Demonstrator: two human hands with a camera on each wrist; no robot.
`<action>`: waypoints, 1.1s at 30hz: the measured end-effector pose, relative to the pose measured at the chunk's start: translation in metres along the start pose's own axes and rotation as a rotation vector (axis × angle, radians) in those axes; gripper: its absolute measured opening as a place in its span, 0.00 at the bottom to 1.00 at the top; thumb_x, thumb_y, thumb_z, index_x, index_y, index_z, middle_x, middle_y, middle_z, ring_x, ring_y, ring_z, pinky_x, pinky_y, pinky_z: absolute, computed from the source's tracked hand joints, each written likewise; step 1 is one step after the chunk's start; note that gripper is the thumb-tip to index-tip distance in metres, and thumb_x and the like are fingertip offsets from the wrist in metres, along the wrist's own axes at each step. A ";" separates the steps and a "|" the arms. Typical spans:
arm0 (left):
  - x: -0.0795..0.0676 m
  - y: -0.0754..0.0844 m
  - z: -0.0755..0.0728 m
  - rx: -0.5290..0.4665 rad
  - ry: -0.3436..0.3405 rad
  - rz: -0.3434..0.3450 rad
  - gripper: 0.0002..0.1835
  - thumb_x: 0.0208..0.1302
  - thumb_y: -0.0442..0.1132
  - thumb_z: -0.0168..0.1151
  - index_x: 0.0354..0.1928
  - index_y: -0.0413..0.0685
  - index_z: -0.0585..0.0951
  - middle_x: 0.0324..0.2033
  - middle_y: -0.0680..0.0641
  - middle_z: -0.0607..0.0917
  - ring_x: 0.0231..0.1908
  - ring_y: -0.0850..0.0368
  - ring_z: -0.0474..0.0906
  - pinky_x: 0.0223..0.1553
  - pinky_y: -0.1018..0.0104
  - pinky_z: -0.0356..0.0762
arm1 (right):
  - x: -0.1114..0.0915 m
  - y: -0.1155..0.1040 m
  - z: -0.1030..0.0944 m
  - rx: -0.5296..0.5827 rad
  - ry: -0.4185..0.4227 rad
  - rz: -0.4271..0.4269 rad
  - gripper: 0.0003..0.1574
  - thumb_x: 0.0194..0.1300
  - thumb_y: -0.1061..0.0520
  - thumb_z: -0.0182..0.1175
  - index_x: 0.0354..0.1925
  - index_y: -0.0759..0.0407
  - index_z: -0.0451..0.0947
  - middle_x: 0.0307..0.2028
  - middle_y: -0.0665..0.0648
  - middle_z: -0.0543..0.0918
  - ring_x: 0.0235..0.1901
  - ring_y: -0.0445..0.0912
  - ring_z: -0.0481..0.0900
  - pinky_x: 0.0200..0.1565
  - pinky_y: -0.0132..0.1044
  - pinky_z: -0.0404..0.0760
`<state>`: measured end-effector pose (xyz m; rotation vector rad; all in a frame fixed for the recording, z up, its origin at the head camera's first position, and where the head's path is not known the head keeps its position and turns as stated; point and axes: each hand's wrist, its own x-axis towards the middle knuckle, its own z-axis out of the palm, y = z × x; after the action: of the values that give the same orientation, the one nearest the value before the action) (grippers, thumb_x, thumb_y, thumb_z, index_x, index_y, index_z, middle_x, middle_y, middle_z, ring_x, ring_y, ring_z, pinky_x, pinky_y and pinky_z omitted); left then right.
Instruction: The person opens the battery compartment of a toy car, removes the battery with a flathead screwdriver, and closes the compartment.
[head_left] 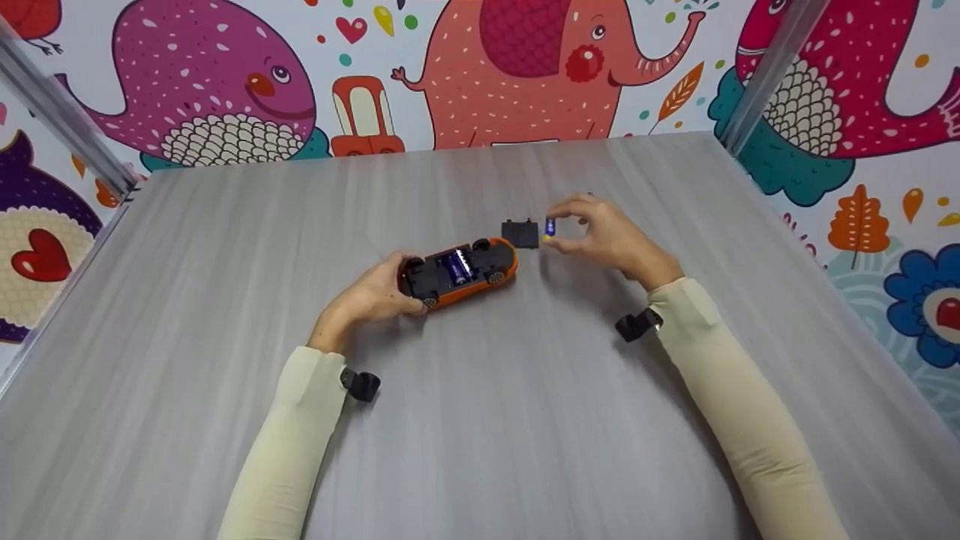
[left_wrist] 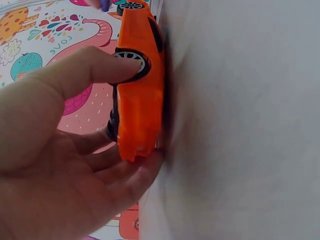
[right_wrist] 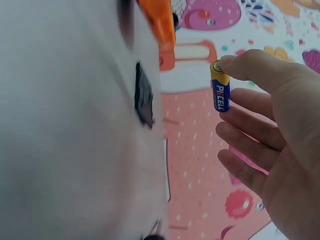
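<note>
1. Head view: an orange toy car [head_left: 480,262] lies upside down at mid-table, black underside and wheels facing up. Its open battery compartment holds blue-purple batteries [head_left: 458,266]; how many is hard to tell. The left hand [head_left: 369,294] grips one end of the car, thumb on the near side and fingers round the far side. The right hand [head_left: 611,234] pinches a small battery [head_left: 550,227] between thumb and fingertips. A black cover [head_left: 520,234] lies just beyond the car's other end, between it and the pinched battery. A grey table [head_left: 465,420] spreads underneath, backed by a wall [head_left: 367,52] printed with cartoon animals. A black wrist camera [head_left: 361,385] sits at the left sleeve [head_left: 289,427], another at the right sleeve [head_left: 739,405].

2. Left wrist view: the thumb presses on a wheel [left_wrist: 134,64] while the other fingers curl round the car's end. The hand hides part of the car, and the compartment faces away. At the top edge, a bit of the other hand shows, blurred.

3. Right wrist view: the thumb rests on the battery's yellow end, fingertips against its blue end; the remaining fingers are loosely extended. The cover lies flat on the table, well apart from the hand. Only part of the car is visible at the top.
</note>
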<state>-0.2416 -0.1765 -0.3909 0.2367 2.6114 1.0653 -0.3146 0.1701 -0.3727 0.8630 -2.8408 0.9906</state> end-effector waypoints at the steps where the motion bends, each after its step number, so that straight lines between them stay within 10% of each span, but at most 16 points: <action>1: 0.000 -0.001 0.000 0.001 0.001 0.002 0.44 0.52 0.35 0.69 0.72 0.40 0.61 0.62 0.33 0.75 0.56 0.42 0.72 0.64 0.50 0.69 | 0.000 0.004 0.000 -0.005 0.000 0.013 0.26 0.63 0.52 0.70 0.58 0.59 0.81 0.59 0.59 0.80 0.59 0.57 0.75 0.62 0.56 0.76; 27: 0.001 -0.002 0.002 -0.013 -0.002 -0.003 0.44 0.52 0.34 0.69 0.72 0.39 0.62 0.61 0.34 0.75 0.56 0.44 0.71 0.64 0.51 0.68 | -0.001 0.020 0.017 -0.101 -0.193 0.131 0.30 0.62 0.56 0.70 0.62 0.61 0.77 0.55 0.62 0.79 0.56 0.56 0.79 0.60 0.55 0.78; 33: 0.000 -0.001 0.001 0.002 -0.001 -0.011 0.44 0.53 0.35 0.69 0.72 0.39 0.61 0.60 0.34 0.76 0.54 0.44 0.72 0.62 0.52 0.69 | -0.001 0.012 0.007 0.067 -0.137 0.160 0.31 0.62 0.54 0.71 0.62 0.58 0.78 0.61 0.59 0.77 0.60 0.55 0.77 0.62 0.54 0.77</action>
<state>-0.2417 -0.1764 -0.3927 0.2226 2.6100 1.0588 -0.3183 0.1742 -0.3856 0.7456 -3.0495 1.0903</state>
